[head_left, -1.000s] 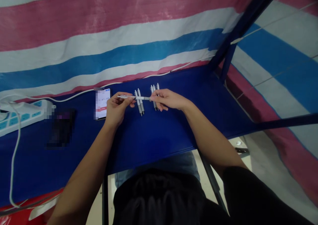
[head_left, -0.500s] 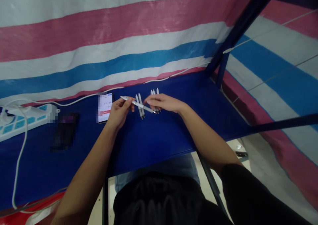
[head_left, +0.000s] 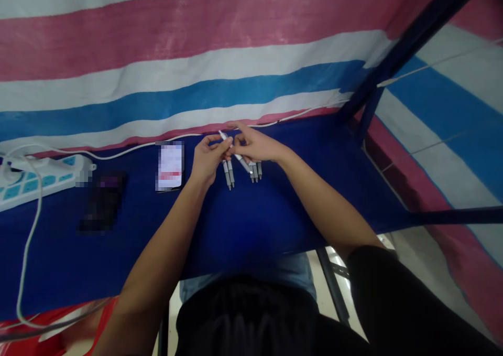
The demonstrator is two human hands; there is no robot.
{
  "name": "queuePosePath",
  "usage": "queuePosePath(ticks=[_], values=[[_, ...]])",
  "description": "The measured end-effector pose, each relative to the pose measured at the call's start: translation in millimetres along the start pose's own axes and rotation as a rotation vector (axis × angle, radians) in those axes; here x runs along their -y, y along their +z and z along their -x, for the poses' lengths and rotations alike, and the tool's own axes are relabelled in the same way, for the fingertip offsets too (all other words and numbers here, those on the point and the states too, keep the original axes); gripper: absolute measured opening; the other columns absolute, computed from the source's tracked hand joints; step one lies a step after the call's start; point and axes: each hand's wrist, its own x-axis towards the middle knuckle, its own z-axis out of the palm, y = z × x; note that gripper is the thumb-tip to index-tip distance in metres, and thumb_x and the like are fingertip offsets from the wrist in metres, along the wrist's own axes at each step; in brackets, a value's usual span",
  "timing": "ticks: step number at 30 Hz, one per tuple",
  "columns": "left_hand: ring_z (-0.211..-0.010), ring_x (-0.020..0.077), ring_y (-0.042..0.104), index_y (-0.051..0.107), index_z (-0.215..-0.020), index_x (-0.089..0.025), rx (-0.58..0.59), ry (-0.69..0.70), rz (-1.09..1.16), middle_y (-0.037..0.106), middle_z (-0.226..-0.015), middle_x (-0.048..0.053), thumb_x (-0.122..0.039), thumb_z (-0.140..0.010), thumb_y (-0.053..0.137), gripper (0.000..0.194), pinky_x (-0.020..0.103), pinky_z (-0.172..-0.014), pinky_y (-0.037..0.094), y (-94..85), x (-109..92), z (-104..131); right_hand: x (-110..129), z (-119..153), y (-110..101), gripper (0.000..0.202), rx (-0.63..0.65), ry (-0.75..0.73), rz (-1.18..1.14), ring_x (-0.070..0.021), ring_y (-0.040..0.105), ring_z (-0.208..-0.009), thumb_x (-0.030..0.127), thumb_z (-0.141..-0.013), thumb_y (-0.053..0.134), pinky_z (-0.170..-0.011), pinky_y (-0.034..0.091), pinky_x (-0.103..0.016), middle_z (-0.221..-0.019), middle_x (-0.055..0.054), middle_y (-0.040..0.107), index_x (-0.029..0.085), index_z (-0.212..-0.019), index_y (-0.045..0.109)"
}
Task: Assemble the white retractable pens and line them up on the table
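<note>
A white pen with a grey grip (head_left: 241, 161) is held slanted above the table, its clicker end up and its tip toward the right. My left hand (head_left: 210, 159) pinches it between thumb and fingers. From the right, my right hand (head_left: 257, 143) closes its thumb and a curled finger on the pen's upper part, the index finger stretched out above. Beneath the hands two similar pens (head_left: 228, 175) lie side by side. Another group of 3 pens (head_left: 255, 172) lies to their right, partly hidden by my right hand.
A phone with a lit screen (head_left: 170, 166) lies left of my left hand. Farther left are a dark blurred object (head_left: 102, 201) and a white power strip (head_left: 47, 178) with a white cable. The blue table (head_left: 251, 219) meets a striped sheet behind; a dark frame post (head_left: 408, 52) stands at right.
Both hands have moved closer together, with the pen turned steeper. My right fingers have gone from near the tip to its upper part. The camera view has shifted slightly.
</note>
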Motion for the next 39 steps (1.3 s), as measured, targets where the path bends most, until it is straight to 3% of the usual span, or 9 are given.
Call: queuePosePath(ticks=[3, 8, 13, 18, 22, 26, 31, 34, 39], values=[[-0.063, 0.0156, 0.069, 0.065, -0.092, -0.021, 0.008, 0.049, -0.095, 0.073, -0.073, 0.003, -0.033, -0.088, 0.085, 0.024, 0.033, -0.063, 0.057, 2.3, 3.1, 4.7, -7.3, -2.6, 1.7, 0.056, -0.028, 0.068, -0.063, -0.0111, 0.052, -0.043, 0.022, -0.096, 0.067, -0.037, 0.036, -0.024, -0.069, 0.008, 0.057, 0.025, -0.147, 0.044], [-0.068, 0.0153, 0.069, 0.069, -0.091, -0.021, -0.042, 0.133, -0.181, 0.079, -0.086, 0.007, -0.039, -0.097, 0.077, 0.019, 0.031, -0.06, 0.052, 1.3, -0.6, 9.5, -14.8, -11.1, 6.1, 0.054, -0.204, 0.058, -0.133, -0.0121, 0.05, -0.042, 0.018, -0.09, 0.067, -0.037, 0.041, -0.025, -0.062, 0.011, 0.051, 0.029, -0.14, 0.048], [-0.058, 0.0125, 0.057, 0.073, -0.088, -0.022, -0.07, 0.117, -0.225, 0.077, -0.079, 0.005, -0.033, -0.1, 0.07, 0.017, 0.03, -0.058, 0.046, -2.8, -5.1, 15.7, -18.0, -7.5, 11.5, 0.035, -0.332, 0.061, -0.171, -0.0141, 0.051, -0.044, 0.031, -0.096, 0.069, -0.04, 0.044, -0.028, -0.06, 0.009, 0.048, 0.029, -0.127, 0.054], [-0.056, 0.0128, 0.054, 0.074, -0.087, -0.022, -0.05, 0.129, -0.254, 0.074, -0.073, 0.003, -0.034, -0.099, 0.07, 0.018, 0.03, -0.058, 0.044, -1.7, -1.9, 17.1, -24.4, 2.2, 9.9, 0.04, -0.447, 0.059, -0.168, -0.0143, 0.052, -0.044, 0.039, -0.095, 0.071, -0.041, 0.043, -0.029, -0.063, 0.01, 0.049, 0.03, -0.129, 0.052], [-0.061, 0.0163, 0.06, 0.073, -0.084, -0.022, -0.046, 0.197, -0.432, 0.067, -0.066, 0.001, -0.03, -0.095, 0.072, 0.014, 0.032, -0.065, 0.044, -3.0, 3.7, 17.4, -27.1, 5.2, 7.5, 0.046, -0.436, 0.053, -0.132, -0.0151, 0.049, -0.044, 0.042, -0.095, 0.069, -0.04, 0.041, -0.03, -0.061, 0.01, 0.045, 0.03, -0.136, 0.05], [-0.058, 0.017, 0.052, 0.071, -0.083, -0.023, -0.028, 0.238, -0.573, 0.062, -0.063, -0.001, -0.027, -0.092, 0.074, 0.01, 0.034, -0.063, 0.037, -3.1, 2.5, 22.2, -28.3, 5.2, 9.0, 0.052, -0.409, 0.084, -0.116, -0.0143, 0.048, -0.044, 0.041, -0.096, 0.067, -0.041, 0.041, -0.03, -0.064, 0.01, 0.047, 0.03, -0.143, 0.046], [-0.067, 0.0203, 0.052, 0.07, -0.088, -0.024, 0.025, 0.371, -0.81, 0.058, -0.071, 0.001, -0.024, -0.091, 0.074, 0.005, 0.035, -0.067, 0.034, -0.8, -0.9, 30.7, -25.1, 7.5, 12.0, 0.051, -0.441, 0.096, -0.128, -0.0143, 0.048, -0.043, 0.03, -0.096, 0.065, -0.04, 0.04, -0.029, -0.061, 0.011, 0.046, 0.03, -0.142, 0.044], [-0.077, 0.0247, 0.054, 0.066, -0.088, -0.025, 0.016, 0.387, -0.893, 0.057, -0.077, 0.002, -0.022, -0.084, 0.083, 0.018, 0.036, -0.07, 0.036, -1.0, 3.4, 31.8, -22.5, 9.3, 13.1, 0.043, -0.444, 0.093, -0.11, -0.0147, 0.051, -0.045, 0.026, -0.095, 0.065, -0.042, 0.043, -0.03, -0.063, 0.009, 0.049, 0.03, -0.135, 0.049], [-0.081, 0.0281, 0.059, 0.061, -0.09, -0.026, -0.005, 0.372, -0.897, 0.055, -0.075, 0.002, -0.021, -0.081, 0.087, 0.028, 0.037, -0.072, 0.042, -3.1, 14.5, 28.4, -21.9, 10.4, 15.0, 0.048, -0.426, 0.102, -0.069, -0.0159, 0.051, -0.047, 0.024, -0.093, 0.065, -0.046, 0.046, -0.033, -0.066, 0.008, 0.05, 0.028, -0.138, 0.05]])
